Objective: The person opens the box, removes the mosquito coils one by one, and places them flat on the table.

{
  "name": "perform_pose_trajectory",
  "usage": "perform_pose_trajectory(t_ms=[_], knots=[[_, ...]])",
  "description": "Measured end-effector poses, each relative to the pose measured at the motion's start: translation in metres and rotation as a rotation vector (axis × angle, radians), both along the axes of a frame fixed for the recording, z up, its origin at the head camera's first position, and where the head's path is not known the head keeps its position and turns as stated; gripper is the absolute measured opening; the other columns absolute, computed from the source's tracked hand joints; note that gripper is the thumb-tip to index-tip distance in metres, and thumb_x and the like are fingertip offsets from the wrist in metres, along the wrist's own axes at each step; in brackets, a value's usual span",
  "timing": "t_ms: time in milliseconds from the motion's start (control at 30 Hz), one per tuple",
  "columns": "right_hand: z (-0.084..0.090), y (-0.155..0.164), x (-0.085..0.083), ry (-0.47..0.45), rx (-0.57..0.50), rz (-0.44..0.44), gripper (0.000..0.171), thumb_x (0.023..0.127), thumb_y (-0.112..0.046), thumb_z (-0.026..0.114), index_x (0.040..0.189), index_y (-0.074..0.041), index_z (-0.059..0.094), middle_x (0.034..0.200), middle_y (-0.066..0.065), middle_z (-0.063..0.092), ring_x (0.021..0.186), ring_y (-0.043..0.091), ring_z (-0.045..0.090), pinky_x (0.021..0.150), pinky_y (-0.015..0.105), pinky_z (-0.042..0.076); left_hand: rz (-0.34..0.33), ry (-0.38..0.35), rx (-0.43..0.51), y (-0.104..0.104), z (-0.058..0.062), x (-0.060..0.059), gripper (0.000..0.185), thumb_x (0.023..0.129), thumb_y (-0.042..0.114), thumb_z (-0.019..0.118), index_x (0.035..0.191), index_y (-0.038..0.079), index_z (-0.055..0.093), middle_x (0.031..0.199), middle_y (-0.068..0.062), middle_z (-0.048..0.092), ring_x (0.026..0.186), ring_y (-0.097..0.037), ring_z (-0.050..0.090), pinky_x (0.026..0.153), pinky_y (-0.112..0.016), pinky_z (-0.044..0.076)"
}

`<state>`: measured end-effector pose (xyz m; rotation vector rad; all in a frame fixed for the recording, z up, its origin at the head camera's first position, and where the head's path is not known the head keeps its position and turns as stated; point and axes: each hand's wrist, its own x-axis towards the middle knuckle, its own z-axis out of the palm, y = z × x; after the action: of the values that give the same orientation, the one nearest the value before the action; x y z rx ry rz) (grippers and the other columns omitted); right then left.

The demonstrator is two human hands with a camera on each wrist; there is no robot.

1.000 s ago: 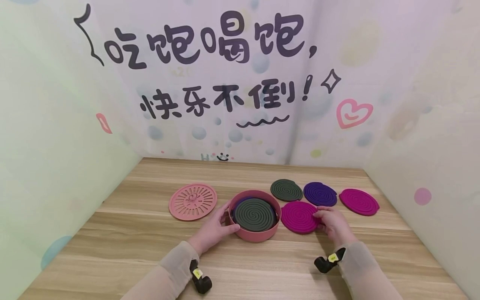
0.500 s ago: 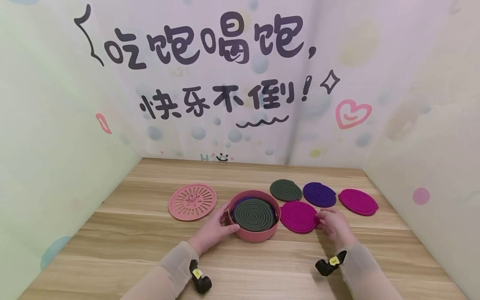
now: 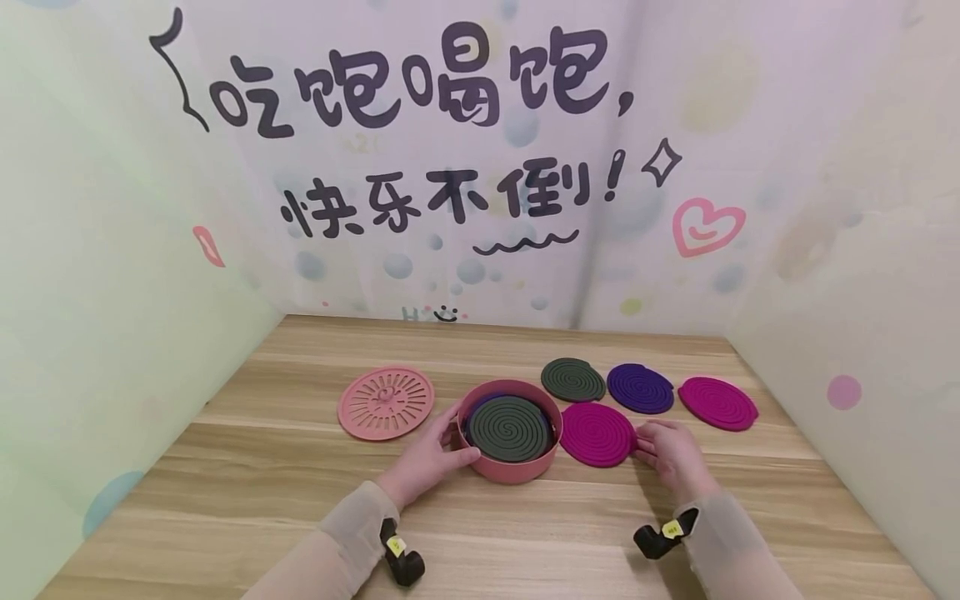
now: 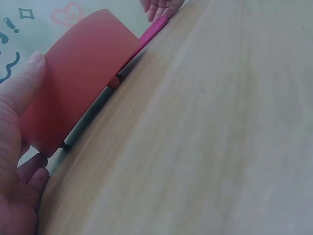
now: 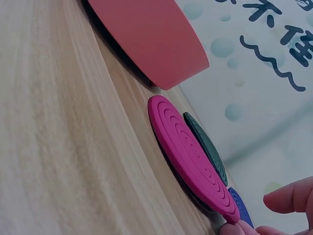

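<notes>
A pale back wall (image 3: 360,287) faces me, all big dark lettering, faint bubbles and one pink heart (image 3: 708,227), with pale walls closing in on both sides. Below it runs the desk (image 3: 525,533), light wood, its grain streaking across from side to side.

And straight ahead on it, the round box (image 3: 508,472), pink, uncovered and part loaded: halfway or so, I'd judge. There's the slotted lid (image 3: 384,398), off to the left, flat on the desk, so nothing is closed up yet.

My left hand (image 3: 427,458) has the box by its left side, thumb in front, fingers curled round. My right hand (image 3: 672,458) is relaxed, half open, a fingertip just at a mat's edge and no real grip that I can see.

Now the mats! A green mat (image 3: 508,429) lies on top inside the box, a strip of purple mat (image 3: 477,405) showing under it; anything deeper is hidden. Four lie out, right of the box: the near magenta mat (image 3: 597,435) just beside it, by my right fingers, then a far magenta mat (image 3: 718,403), a loose purple mat (image 3: 641,388) and a loose green mat (image 3: 573,380). By my reckoning, those four and the lid are what's left.
</notes>
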<state>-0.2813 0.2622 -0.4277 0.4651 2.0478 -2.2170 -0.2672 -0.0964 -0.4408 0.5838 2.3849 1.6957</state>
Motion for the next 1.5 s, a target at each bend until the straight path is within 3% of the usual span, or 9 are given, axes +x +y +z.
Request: perform_pose_trajectory(t_ms=[200, 733, 1000, 1233, 1500], knots=[[0.002, 0.001, 0.004, 0.002, 0.011, -0.001, 0.054, 0.086, -0.001, 0.038, 0.129, 0.014, 0.010, 0.106, 0.018, 0.040, 0.080, 0.015, 0.051, 0.081, 0.032, 0.043, 0.000, -0.001, 0.008, 0.000, 0.002, 0.000, 0.078, 0.076, 0.030, 0.064, 0.138, 0.017, 0.017, 0.136, -0.008, 0.026, 0.120, -0.025, 0.029, 0.096, -0.040, 0.025], [0.006, 0.003, 0.010, 0.012, -0.050, -0.002, 0.049, 0.087, -0.003, 0.038, 0.127, 0.013, 0.014, 0.097, 0.014, 0.045, 0.085, 0.017, 0.052, 0.085, 0.034, 0.041, -0.011, 0.001, 0.025, -0.001, 0.003, -0.002, 0.078, 0.077, 0.028, 0.064, 0.138, 0.018, 0.017, 0.136, -0.007, 0.027, 0.119, -0.024, 0.031, 0.096, -0.039, 0.026], [0.009, 0.008, 0.013, 0.005, 0.025, 0.028, 0.054, 0.088, -0.006, 0.037, 0.130, 0.014, 0.009, 0.118, 0.027, 0.034, 0.094, 0.021, 0.051, 0.090, 0.037, 0.036, -0.015, 0.003, 0.028, 0.000, 0.003, -0.002, 0.078, 0.077, 0.028, 0.064, 0.138, 0.018, 0.017, 0.136, -0.007, 0.027, 0.119, -0.024, 0.030, 0.096, -0.039, 0.027], [0.025, -0.003, 0.006, 0.083, 0.173, 0.087, 0.051, 0.088, -0.012, 0.042, 0.128, 0.010, 0.018, 0.111, 0.020, 0.044, 0.089, 0.019, 0.054, 0.084, 0.034, 0.042, 0.021, 0.000, 0.018, 0.000, -0.012, -0.010, 0.078, 0.074, 0.034, 0.066, 0.137, 0.026, 0.019, 0.135, -0.001, 0.029, 0.119, -0.021, 0.032, 0.095, -0.039, 0.028], [0.047, -0.056, -0.005, 0.191, 0.174, 0.163, 0.047, 0.086, -0.012, 0.051, 0.124, 0.005, 0.031, 0.117, 0.023, 0.040, 0.101, 0.032, 0.048, 0.087, 0.039, 0.039, 0.044, 0.000, -0.005, -0.001, -0.027, -0.016, 0.079, 0.072, 0.040, 0.066, 0.136, 0.033, 0.019, 0.133, 0.007, 0.029, 0.118, -0.015, 0.033, 0.095, -0.035, 0.029]])
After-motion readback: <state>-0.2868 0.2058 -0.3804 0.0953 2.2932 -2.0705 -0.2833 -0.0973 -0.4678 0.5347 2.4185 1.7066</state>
